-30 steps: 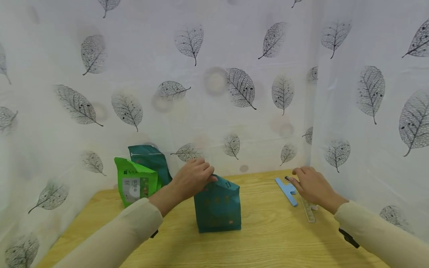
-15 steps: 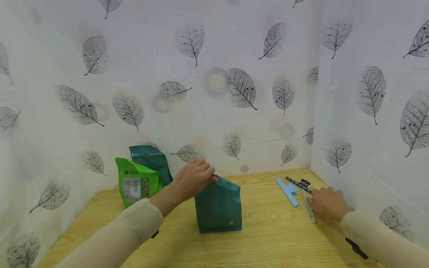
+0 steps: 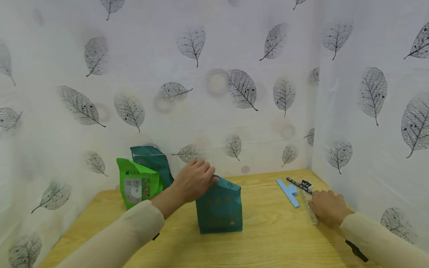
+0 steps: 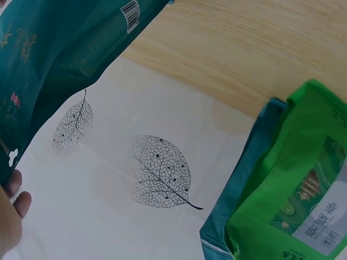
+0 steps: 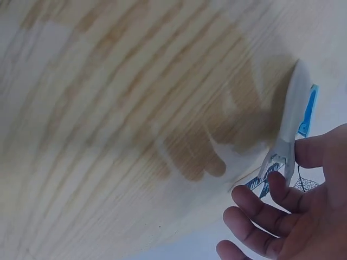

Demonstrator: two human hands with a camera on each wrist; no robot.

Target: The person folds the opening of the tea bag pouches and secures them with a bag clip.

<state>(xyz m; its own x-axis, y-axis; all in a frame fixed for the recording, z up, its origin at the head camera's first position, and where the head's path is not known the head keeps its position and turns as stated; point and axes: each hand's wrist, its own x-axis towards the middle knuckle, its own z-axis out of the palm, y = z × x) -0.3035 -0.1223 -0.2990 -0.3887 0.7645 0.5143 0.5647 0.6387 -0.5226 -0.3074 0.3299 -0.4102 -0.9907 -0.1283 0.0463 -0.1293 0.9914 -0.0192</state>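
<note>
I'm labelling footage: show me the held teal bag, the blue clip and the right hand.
Held teal bag (image 3: 219,207), head view, front panel.
Blue clip (image 3: 287,193), head view, long bar.
Right hand (image 3: 328,207), head view, its back.

**Soft sheen over wood grain**

The front teal bag (image 3: 219,210) at six o'clock and green bag (image 3: 139,184) at eight look smooth, satiny. Towards four, the blue clip (image 3: 287,193) is opaque plastic, the clear clip (image 3: 310,213) translucent; the surface (image 3: 261,238) shows faintly glossy wood grain.

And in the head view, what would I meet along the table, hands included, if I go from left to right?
Bright green bag, left hand, gripped teal bag, blue clip, clear clip, right hand.
</note>
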